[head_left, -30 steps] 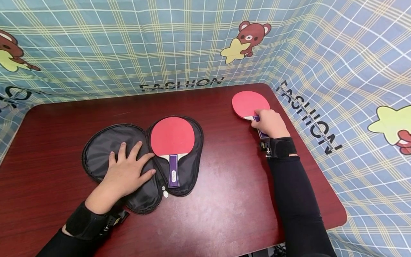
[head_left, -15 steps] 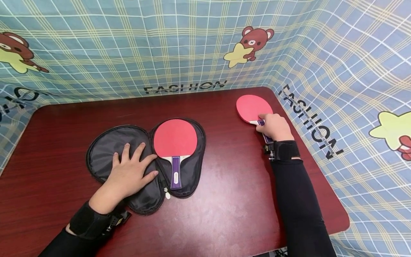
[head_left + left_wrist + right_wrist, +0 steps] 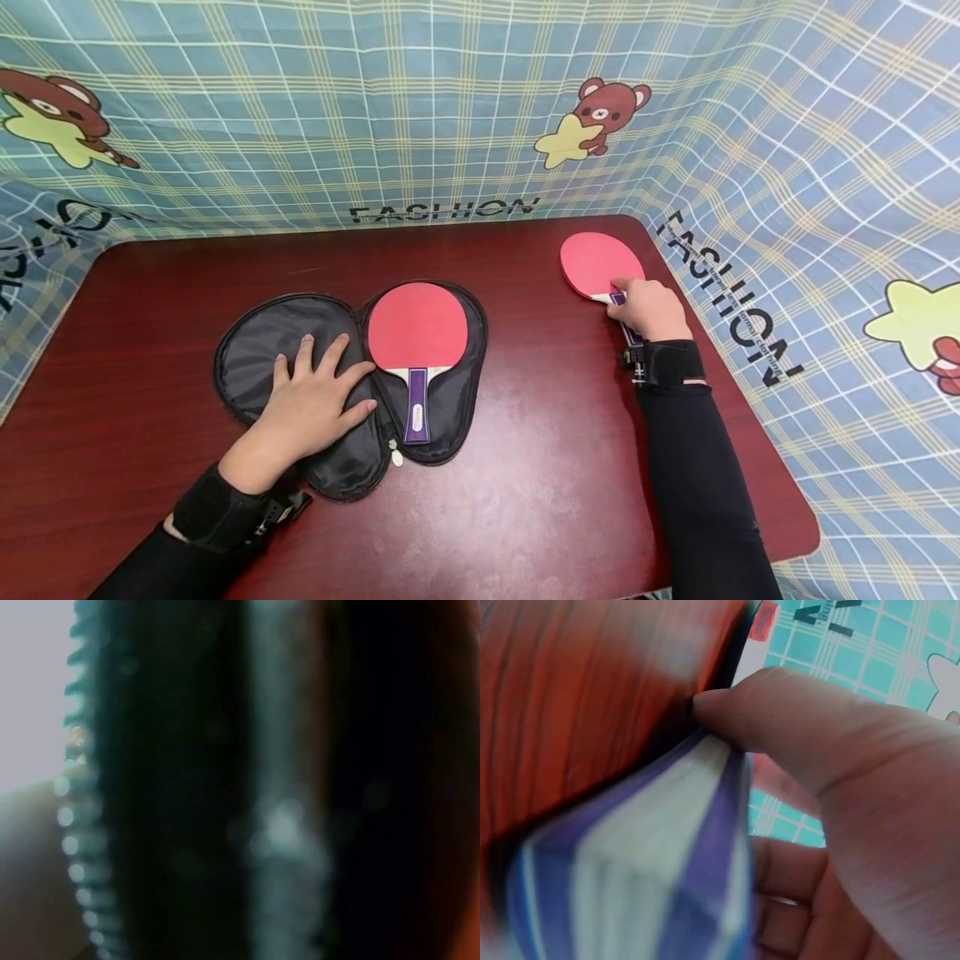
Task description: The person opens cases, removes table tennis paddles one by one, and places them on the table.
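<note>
A black zippered paddle case (image 3: 251, 354) lies spread out on the table, its two halves side by side. My left hand (image 3: 303, 412) rests on the left half with fingers straight and spread. On the right half lies a red table tennis paddle (image 3: 417, 325), purple handle towards me. Over at the far right, my right hand (image 3: 651, 308) holds a second red paddle (image 3: 600, 262) by its handle. In the right wrist view the thumb (image 3: 780, 712) lies along the purple and white paddle handle (image 3: 652, 825). The left wrist view is blurred, showing zipper teeth (image 3: 82, 862) close up.
The dark red table (image 3: 540, 467) has rounded corners. A blue checked cloth (image 3: 450, 100) with printed bears stands behind it and along the right side, close to the right hand. A white zipper pull (image 3: 396, 456) hangs at the case's fold.
The whole head view has shifted slightly, so everything sits a bit further right and lower. Both hands keep their places on the case and the paddle.
</note>
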`<action>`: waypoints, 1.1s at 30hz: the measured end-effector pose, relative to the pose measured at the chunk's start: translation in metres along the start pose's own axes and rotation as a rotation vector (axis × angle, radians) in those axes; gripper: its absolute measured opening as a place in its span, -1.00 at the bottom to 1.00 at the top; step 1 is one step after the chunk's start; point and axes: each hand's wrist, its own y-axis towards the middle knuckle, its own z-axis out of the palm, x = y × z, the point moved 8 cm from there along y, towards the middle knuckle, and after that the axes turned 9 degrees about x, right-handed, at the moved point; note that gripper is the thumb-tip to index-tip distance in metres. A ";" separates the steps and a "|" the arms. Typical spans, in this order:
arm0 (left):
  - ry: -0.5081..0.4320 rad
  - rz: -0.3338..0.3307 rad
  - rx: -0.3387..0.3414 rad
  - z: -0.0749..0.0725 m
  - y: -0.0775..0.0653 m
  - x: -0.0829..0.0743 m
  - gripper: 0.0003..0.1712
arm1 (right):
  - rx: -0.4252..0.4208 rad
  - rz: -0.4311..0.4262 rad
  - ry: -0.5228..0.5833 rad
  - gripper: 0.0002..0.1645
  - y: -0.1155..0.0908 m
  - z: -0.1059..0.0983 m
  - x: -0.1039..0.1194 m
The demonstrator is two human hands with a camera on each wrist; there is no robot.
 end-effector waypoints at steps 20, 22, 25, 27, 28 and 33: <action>0.007 0.005 -0.003 -0.001 -0.002 0.002 -0.35 | -0.117 -0.107 -0.079 -0.56 -0.004 0.013 0.084; 0.009 0.001 -0.001 -0.001 -0.003 0.002 -0.35 | -0.115 -0.139 -0.080 -0.47 -0.006 0.015 0.099; 0.008 0.002 -0.001 -0.002 -0.003 0.001 -0.34 | -0.104 -0.179 -0.082 -0.40 -0.011 0.018 0.121; 0.007 0.007 -0.002 -0.003 -0.003 0.001 -0.34 | -0.102 -0.190 -0.081 -0.40 -0.014 0.020 0.133; 0.005 0.008 -0.003 -0.003 -0.003 0.000 -0.34 | -0.098 -0.194 -0.085 -0.40 -0.016 0.021 0.137; 0.001 0.008 0.000 -0.001 -0.002 0.001 -0.35 | -0.071 -0.192 -0.061 -0.38 -0.022 0.027 0.156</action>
